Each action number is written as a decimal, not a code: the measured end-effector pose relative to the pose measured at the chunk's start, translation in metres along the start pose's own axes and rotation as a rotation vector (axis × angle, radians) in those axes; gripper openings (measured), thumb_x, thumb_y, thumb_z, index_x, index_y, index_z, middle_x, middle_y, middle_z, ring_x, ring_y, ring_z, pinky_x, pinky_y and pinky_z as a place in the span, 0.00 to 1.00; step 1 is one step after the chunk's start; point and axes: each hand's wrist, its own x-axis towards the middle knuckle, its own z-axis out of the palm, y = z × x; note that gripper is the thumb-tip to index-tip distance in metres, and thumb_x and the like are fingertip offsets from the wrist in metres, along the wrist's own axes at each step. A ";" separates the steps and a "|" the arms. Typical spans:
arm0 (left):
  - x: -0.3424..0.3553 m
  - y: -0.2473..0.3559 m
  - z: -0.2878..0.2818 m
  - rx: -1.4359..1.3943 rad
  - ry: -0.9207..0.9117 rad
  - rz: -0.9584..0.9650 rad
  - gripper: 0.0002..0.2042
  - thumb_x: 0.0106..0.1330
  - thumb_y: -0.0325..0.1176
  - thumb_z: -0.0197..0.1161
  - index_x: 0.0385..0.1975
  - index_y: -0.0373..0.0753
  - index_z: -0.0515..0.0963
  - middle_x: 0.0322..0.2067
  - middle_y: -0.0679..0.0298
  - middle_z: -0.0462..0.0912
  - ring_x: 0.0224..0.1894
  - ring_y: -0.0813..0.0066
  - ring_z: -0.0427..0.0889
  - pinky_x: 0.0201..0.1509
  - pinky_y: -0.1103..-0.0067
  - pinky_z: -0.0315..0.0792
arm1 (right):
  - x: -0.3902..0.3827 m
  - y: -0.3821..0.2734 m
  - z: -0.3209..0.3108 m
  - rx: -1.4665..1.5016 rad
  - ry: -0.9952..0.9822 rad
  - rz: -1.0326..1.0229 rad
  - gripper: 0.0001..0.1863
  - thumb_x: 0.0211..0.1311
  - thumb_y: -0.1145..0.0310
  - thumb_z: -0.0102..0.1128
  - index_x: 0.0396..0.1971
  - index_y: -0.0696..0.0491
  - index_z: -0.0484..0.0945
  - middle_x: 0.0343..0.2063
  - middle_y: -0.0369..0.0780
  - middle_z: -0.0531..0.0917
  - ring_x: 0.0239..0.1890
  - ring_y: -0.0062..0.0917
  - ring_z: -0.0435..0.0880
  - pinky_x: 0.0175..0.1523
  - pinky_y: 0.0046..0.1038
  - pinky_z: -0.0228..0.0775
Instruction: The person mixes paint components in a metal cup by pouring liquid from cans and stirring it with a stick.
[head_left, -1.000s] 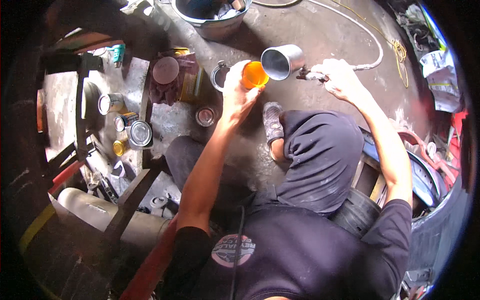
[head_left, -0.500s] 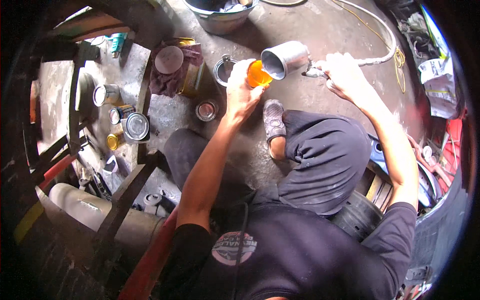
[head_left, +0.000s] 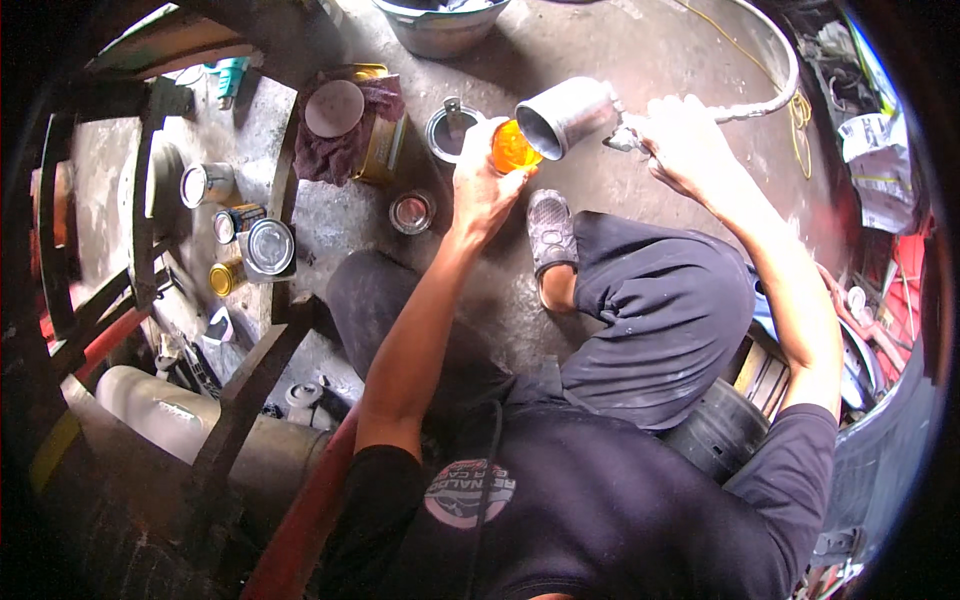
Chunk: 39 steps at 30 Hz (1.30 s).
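My left hand (head_left: 482,185) is closed round an orange translucent cup (head_left: 514,148). Just beside its rim, a silver metal cup (head_left: 566,116) is tipped sideways, its mouth toward the orange cup; it belongs to a spray gun (head_left: 628,135) with a pale hose (head_left: 772,105) attached. My right hand (head_left: 680,150) grips that gun. Behind my left hand an open round can (head_left: 444,126) stands on the floor, and a small can (head_left: 411,211) sits nearer me. I cannot make out whether liquid flows between the two cups.
At left are metal cans (head_left: 269,247), a cloth-draped tin (head_left: 384,128), a teal tool (head_left: 228,78), a metal frame (head_left: 300,330) and a tank (head_left: 158,410). A large tub (head_left: 440,32) stands at the top; bags and red parts (head_left: 905,300) crowd the right; a coiled yellow cord (head_left: 798,135) lies nearby.
Both hands and the cups remain together, with the metal cup tilted slightly differently. The right arm sits a little further right, and the surroundings have shifted upward in the view.
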 end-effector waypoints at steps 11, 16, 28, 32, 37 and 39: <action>-0.005 -0.005 -0.002 -0.074 -0.030 -0.044 0.34 0.56 0.25 0.78 0.64 0.32 0.71 0.57 0.52 0.81 0.60 0.64 0.82 0.66 0.71 0.77 | -0.008 0.007 0.021 0.108 0.042 -0.010 0.11 0.54 0.71 0.61 0.39 0.48 0.83 0.32 0.43 0.79 0.42 0.37 0.79 0.47 0.41 0.66; -0.007 0.002 -0.009 -0.020 -0.022 -0.041 0.34 0.55 0.23 0.78 0.64 0.32 0.71 0.57 0.53 0.81 0.60 0.64 0.82 0.66 0.70 0.76 | -0.009 0.022 0.066 0.504 -0.087 0.092 0.20 0.54 0.73 0.61 0.49 0.51 0.84 0.36 0.46 0.83 0.44 0.43 0.81 0.52 0.43 0.72; -0.072 0.023 -0.101 0.099 0.115 -0.217 0.33 0.53 0.23 0.77 0.61 0.33 0.72 0.56 0.55 0.77 0.60 0.63 0.79 0.68 0.70 0.71 | -0.018 -0.009 0.177 1.112 0.000 0.227 0.20 0.56 0.78 0.66 0.51 0.58 0.83 0.40 0.44 0.87 0.40 0.30 0.83 0.48 0.30 0.75; -0.087 0.020 -0.130 0.125 0.251 -0.362 0.31 0.58 0.26 0.76 0.62 0.31 0.69 0.54 0.55 0.79 0.58 0.66 0.81 0.66 0.70 0.73 | -0.014 -0.017 0.221 1.299 -0.181 0.269 0.24 0.53 0.78 0.59 0.53 0.61 0.83 0.49 0.47 0.89 0.52 0.34 0.86 0.59 0.33 0.76; -0.090 -0.006 -0.146 0.153 0.433 -0.440 0.33 0.57 0.27 0.76 0.61 0.29 0.68 0.54 0.54 0.78 0.59 0.64 0.79 0.67 0.71 0.71 | -0.002 -0.035 0.287 1.399 -0.162 0.284 0.29 0.48 0.79 0.55 0.55 0.63 0.83 0.50 0.47 0.89 0.51 0.33 0.86 0.60 0.31 0.75; -0.089 -0.026 -0.150 0.293 0.460 -0.391 0.33 0.56 0.25 0.77 0.60 0.30 0.67 0.54 0.54 0.77 0.59 0.63 0.79 0.67 0.71 0.71 | 0.004 -0.038 0.301 1.467 -0.185 0.320 0.31 0.46 0.79 0.54 0.56 0.63 0.83 0.51 0.48 0.89 0.54 0.33 0.86 0.62 0.31 0.75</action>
